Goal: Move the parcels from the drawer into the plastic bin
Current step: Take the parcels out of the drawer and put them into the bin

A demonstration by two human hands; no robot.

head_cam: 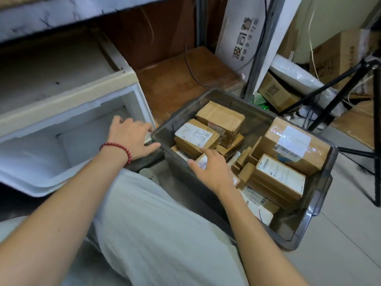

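Cardboard parcel [203,162] sits in right grip [212,172], inside plastic bin [257,112].

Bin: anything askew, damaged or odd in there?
Nothing spilled. The parcels lie jumbled in the plastic bin: several small boxes in the middle stand on edge, wedged between bigger ones, and the far parcel has wrinkled tape. The right hand grips a small labelled parcel by the near wall.
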